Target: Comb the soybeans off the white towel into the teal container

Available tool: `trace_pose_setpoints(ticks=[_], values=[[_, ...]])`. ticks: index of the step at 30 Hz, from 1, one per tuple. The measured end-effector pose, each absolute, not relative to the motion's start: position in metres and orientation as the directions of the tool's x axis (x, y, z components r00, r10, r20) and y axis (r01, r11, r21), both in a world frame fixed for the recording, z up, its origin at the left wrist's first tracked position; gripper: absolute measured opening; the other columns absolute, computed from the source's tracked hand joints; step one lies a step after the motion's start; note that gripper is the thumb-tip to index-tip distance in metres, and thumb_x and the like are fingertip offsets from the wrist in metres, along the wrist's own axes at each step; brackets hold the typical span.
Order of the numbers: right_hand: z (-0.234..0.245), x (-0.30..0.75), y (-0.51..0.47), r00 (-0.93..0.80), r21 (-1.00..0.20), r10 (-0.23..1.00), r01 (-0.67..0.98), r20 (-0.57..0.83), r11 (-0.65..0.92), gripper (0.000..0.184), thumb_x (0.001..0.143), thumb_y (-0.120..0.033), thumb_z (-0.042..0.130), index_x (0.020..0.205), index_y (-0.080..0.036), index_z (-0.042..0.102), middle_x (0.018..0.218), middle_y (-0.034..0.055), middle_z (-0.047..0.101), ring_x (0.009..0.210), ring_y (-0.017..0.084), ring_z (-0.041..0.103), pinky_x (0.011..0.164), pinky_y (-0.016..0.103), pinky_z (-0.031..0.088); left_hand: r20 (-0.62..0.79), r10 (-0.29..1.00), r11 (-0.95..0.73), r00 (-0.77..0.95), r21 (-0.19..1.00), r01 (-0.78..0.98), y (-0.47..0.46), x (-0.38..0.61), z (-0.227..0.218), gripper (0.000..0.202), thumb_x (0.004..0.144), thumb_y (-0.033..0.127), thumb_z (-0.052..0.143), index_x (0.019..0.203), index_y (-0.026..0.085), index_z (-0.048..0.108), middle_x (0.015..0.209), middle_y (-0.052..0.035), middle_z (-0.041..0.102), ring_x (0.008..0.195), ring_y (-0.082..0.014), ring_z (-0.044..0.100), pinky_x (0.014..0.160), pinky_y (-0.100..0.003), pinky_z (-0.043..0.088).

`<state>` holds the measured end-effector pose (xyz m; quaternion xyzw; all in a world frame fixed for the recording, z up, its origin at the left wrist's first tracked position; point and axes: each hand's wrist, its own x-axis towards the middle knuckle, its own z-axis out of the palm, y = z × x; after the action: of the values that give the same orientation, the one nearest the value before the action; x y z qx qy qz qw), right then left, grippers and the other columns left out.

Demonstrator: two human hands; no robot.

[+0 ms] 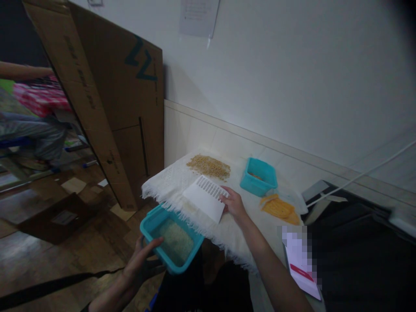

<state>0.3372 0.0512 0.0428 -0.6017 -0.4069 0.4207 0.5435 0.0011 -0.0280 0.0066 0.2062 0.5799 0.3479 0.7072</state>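
My left hand (143,259) grips the near left side of a turquoise plastic tub (145,229), thumb over its rim. The tub is tilted below the table's front edge, with pale grains like rice (177,239) inside. My right hand (233,202) is closed on the right edge of a flat white slotted panel (208,203), with a row of slots along its far end. This panel is over the white fringed cloth (172,175), just in front of a spread pile of yellowish beans or grains (209,167). Whether it touches the cloth is unclear.
A second turquoise tub (256,188) with some brownish contents stands at the back right. Near it lie a yellow cloth (279,209) and a phone (302,273). A tall cardboard box (130,108) stands left of the table; another person's arm (26,70) shows beyond it.
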Motion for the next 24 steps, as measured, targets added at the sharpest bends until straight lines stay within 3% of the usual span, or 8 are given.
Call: trace_pose_setpoints(ticks=[4, 15, 24], values=[[0.042, 0.331, 0.047, 0.265, -0.994, 0.958, 0.012, -0.106, -0.113, 0.071, 0.059, -0.046, 0.090, 0.124, -0.021, 0.076, 0.069, -0.0004, 0.075, 0.054, 0.024, 0.068, 0.040, 0.031, 0.053, -0.682, 0.727, 0.677, 0.077, 0.693, -0.249, -0.027, 0.002, 0.004, 0.096, 0.084, 0.049, 0.087, 0.158, 0.037, 0.027, 0.120, -0.0108, 0.066, 0.076, -0.0279, 0.079, 0.079, -0.048, 0.065], [0.043, 0.367, -0.009, 0.401, -0.995, 0.912, -0.001, -0.088, -0.095, 0.073, 0.058, -0.052, 0.097, 0.120, -0.019, 0.077, 0.070, -0.0003, 0.074, 0.055, 0.023, 0.068, 0.043, 0.030, 0.052, -0.676, 0.730, 0.675, 0.096, 0.692, -0.256, -0.028, 0.001, -0.006, 0.100, 0.081, 0.051, 0.088, 0.159, 0.038, 0.026, 0.122, -0.0104, 0.067, 0.079, -0.0295, 0.081, 0.081, -0.049, 0.066], [0.043, 0.346, -0.020, 0.341, -0.998, 0.939, 0.006, -0.053, -0.058, 0.070, 0.065, -0.054, 0.095, 0.123, -0.018, 0.077, 0.072, 0.0018, 0.076, 0.060, 0.022, 0.069, 0.052, 0.030, 0.055, -0.670, 0.736, 0.670, 0.099, 0.699, -0.248, -0.028, 0.003, 0.000, 0.091, 0.086, 0.046, 0.085, 0.156, 0.037, 0.028, 0.119, -0.0110, 0.067, 0.075, -0.0296, 0.081, 0.077, -0.047, 0.066]])
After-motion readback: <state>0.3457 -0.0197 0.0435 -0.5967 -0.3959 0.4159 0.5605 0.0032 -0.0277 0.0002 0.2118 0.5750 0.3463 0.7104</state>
